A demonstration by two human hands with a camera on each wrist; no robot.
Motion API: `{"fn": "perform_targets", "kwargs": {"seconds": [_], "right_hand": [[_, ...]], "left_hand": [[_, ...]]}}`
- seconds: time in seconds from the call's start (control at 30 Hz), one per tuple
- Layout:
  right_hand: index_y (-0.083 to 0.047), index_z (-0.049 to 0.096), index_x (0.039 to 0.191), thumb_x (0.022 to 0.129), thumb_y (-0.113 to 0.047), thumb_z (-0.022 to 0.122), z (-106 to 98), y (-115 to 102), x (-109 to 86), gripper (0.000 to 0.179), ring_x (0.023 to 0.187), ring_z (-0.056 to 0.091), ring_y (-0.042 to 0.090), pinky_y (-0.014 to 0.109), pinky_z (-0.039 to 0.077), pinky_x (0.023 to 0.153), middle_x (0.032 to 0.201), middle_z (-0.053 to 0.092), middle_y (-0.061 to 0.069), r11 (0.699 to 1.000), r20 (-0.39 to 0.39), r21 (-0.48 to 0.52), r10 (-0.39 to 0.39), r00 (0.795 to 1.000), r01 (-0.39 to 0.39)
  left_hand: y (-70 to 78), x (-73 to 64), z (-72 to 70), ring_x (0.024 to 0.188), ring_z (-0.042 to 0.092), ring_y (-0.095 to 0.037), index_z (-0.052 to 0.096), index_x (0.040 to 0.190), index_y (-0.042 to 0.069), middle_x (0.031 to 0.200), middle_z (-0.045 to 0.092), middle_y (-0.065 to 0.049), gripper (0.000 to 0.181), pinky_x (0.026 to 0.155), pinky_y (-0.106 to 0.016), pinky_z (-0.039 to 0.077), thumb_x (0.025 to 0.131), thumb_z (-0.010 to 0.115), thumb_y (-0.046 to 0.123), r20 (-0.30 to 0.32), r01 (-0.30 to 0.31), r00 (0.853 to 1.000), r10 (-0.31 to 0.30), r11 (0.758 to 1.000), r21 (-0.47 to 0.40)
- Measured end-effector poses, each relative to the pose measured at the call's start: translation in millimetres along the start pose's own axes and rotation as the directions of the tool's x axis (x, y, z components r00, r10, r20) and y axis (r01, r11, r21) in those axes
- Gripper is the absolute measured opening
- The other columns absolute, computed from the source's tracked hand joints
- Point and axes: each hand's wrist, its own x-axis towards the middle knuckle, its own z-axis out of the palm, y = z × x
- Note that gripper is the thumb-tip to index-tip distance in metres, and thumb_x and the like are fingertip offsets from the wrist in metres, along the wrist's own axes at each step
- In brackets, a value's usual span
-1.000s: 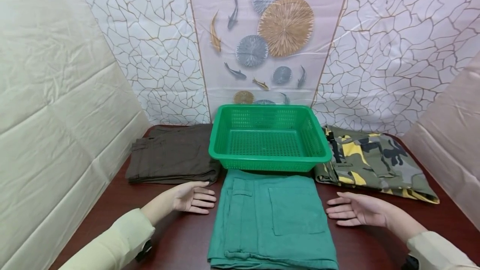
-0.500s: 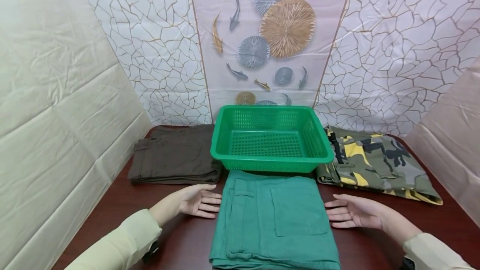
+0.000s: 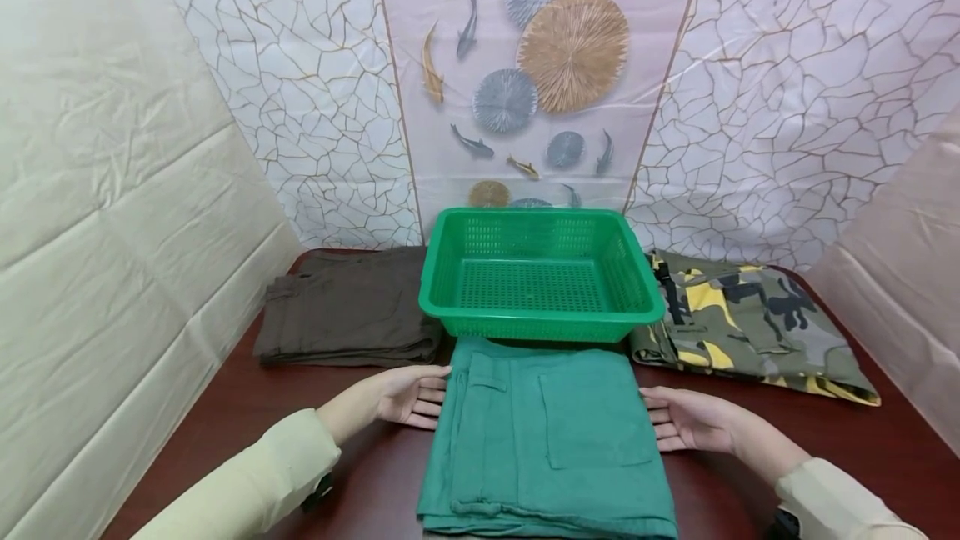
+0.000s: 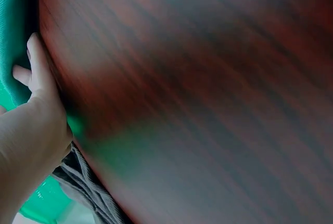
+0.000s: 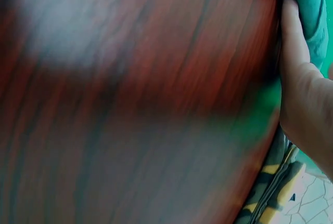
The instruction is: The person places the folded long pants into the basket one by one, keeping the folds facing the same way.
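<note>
Folded green trousers (image 3: 562,440) lie flat on the table in the middle of the head view. At their left edge is my left hand (image 3: 411,396), palm turned inward, its fairly straight fingertips touching or just under the cloth. My right hand (image 3: 688,419) mirrors it at the right edge, fingers extended and meeting the fabric. In the left wrist view, the left hand (image 4: 39,104) is low on the table against the green cloth (image 4: 11,26). The right wrist view has the right hand (image 5: 304,83) likewise beside the green cloth (image 5: 311,11). Some fingertips are hidden by the trousers.
A green plastic basket (image 3: 540,325) with nothing in it stands behind the green trousers. Folded dark brown trousers (image 3: 345,307) lie to its left, folded camouflage trousers (image 3: 750,327) to its right. Fabric-covered walls (image 3: 322,90) enclose the dark red table (image 3: 375,482).
Both hands have moved inward from the sides, the left one rightward and the right one leftward, reaching the green trousers' edges. The trousers and basket have stayed in place.
</note>
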Motion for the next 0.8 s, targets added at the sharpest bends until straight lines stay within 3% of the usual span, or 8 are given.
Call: {"fn": "perform_targets", "kwargs": {"seconds": [0.1,0.17,0.27,0.53,0.67,0.8], "right_hand": [[0.0,0.039,0.136,0.104,-0.035,0.025,3,-2,3.8,0.049,0.109,0.062,0.016,0.038,0.047,0.1,0.115,0.064,0.004,1.0,0.037,0.01,-0.017,0.999,0.016],[-0.002,0.041,0.133,0.104,-0.035,0.026,5,-3,6.0,0.046,0.108,0.062,0.015,0.037,0.048,0.1,0.114,0.064,0.004,1.0,0.048,0.021,-0.019,0.999,0.018],[0.001,0.034,0.136,0.104,-0.035,0.028,8,-3,8.0,0.049,0.107,0.063,0.016,0.036,0.048,0.099,0.113,0.064,0.005,1.0,0.04,0.029,-0.012,0.999,0.011],[0.007,0.01,0.146,0.103,-0.031,0.037,14,0,12.6,0.064,0.106,0.064,0.014,0.036,0.05,0.097,0.113,0.065,0.0,1.0,-0.001,-0.009,-0.03,1.0,0.03],[0.007,-0.003,0.146,0.102,-0.03,0.04,17,0,17.2,0.072,0.105,0.064,0.013,0.036,0.051,0.094,0.113,0.065,-0.001,0.999,-0.02,-0.018,-0.043,0.999,0.043],[0.006,-0.011,0.145,0.101,-0.028,0.042,18,1,22.8,0.077,0.106,0.064,0.013,0.038,0.05,0.096,0.113,0.064,-0.002,0.999,-0.041,-0.016,-0.049,0.998,0.048]], "left_hand": [[3.0,2.1,2.3,0.125,0.05,-0.034,0.03,0.145,-0.004,0.144,0.041,-0.023,0.072,0.101,-0.044,0.045,0.095,0.048,0.044,-0.004,-0.01,1.0,0.01,1.0,0.015],[4.1,2.5,3.9,0.128,0.047,-0.036,0.026,0.146,-0.005,0.147,0.036,-0.025,0.073,0.102,-0.044,0.044,0.095,0.048,0.042,-0.007,-0.016,1.0,0.016,1.0,0.022],[4.8,2.8,6.9,0.126,0.049,-0.037,0.025,0.146,-0.006,0.147,0.033,-0.026,0.073,0.101,-0.043,0.046,0.095,0.05,0.04,-0.02,-0.026,0.999,0.026,0.999,0.031],[6.6,8.6,15.1,0.103,0.065,-0.024,0.04,0.141,0.003,0.132,0.056,-0.016,0.06,0.09,-0.041,0.053,0.094,0.055,0.038,-0.011,-0.083,0.996,0.085,0.989,0.121],[8.4,10.2,17.2,0.098,0.066,-0.023,0.034,0.144,0.008,0.124,0.062,-0.012,0.063,0.087,-0.042,0.054,0.093,0.058,0.036,-0.008,-0.074,0.997,0.076,0.984,0.159],[9.2,13.1,18.0,0.094,0.067,-0.021,0.038,0.141,0.01,0.118,0.064,-0.01,0.063,0.084,-0.041,0.055,0.09,0.062,0.037,0.003,-0.068,0.998,0.068,0.981,0.179]]}}
